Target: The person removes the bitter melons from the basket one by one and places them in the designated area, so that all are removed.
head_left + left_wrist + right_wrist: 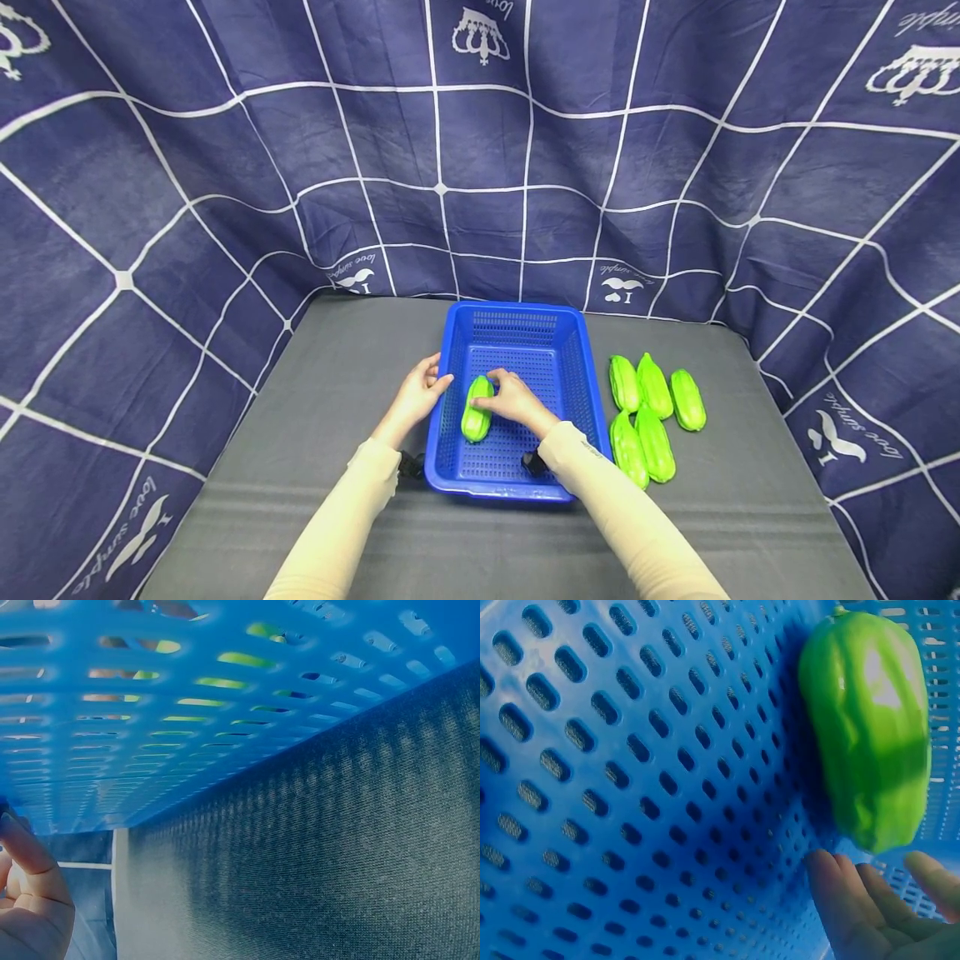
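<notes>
A bright green, ribbed gourd (477,421) lies lengthwise in a blue perforated basket (495,493), close to its left wall. My right hand (519,400) is at the gourd's far end, thumb above it in the head view. In the right wrist view, the hand's (889,919) extended fingers are just off the end of the gourd (870,735). Over on the basket's left side, my left hand (416,392) holds the rim, thumb over the edge. The left wrist view shows only part of that hand (34,907) beside the basket's slotted wall (172,742).
Several more green gourds (654,443) lie grouped on the grey table (337,350), right of the basket. A navy curtain (480,150) with white lines hangs around the table's back and sides.
</notes>
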Tool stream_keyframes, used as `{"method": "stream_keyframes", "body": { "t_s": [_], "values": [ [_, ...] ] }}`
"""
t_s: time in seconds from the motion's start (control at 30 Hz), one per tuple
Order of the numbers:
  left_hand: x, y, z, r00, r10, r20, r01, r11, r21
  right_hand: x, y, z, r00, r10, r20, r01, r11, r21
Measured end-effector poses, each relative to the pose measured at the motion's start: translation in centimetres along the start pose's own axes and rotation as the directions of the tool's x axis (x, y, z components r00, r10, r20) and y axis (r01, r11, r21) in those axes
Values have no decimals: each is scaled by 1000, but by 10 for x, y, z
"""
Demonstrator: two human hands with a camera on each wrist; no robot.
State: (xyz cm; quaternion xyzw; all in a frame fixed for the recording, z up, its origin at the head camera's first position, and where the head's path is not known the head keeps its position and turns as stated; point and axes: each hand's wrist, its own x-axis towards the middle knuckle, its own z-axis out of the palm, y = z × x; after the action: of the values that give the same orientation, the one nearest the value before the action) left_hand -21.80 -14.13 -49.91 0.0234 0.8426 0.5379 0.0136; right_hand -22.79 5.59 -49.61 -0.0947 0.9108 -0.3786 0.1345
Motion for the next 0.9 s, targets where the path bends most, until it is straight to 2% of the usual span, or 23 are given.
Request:
{"method": "stream_keyframes", "body": {
  "t_s": [0.03,0.23,0.3,0.57,0.9],
  "values": [
    [0,0,0,1000,-2,0,2,1000,-5,5,8,4,1000,-26,-1,26,1000,-17],
    [1,-1,0,1000,-3,-3,3,1000,-7,10,12,11,1000,-1,27,2,1000,-23],
    [1,-1,1,1000,-1,0,1,1000,-6,7,4,10,999,32,37,-31,999,-22],
    [0,1,1,1000,-1,16,2,1000,-25,3,-3,11,999,21,31,-18,995,-95],
    [0,1,0,1000,-17,10,17,1000,-15,7,-3,13,999,41,30,-39,996,-78]
  ]
}}
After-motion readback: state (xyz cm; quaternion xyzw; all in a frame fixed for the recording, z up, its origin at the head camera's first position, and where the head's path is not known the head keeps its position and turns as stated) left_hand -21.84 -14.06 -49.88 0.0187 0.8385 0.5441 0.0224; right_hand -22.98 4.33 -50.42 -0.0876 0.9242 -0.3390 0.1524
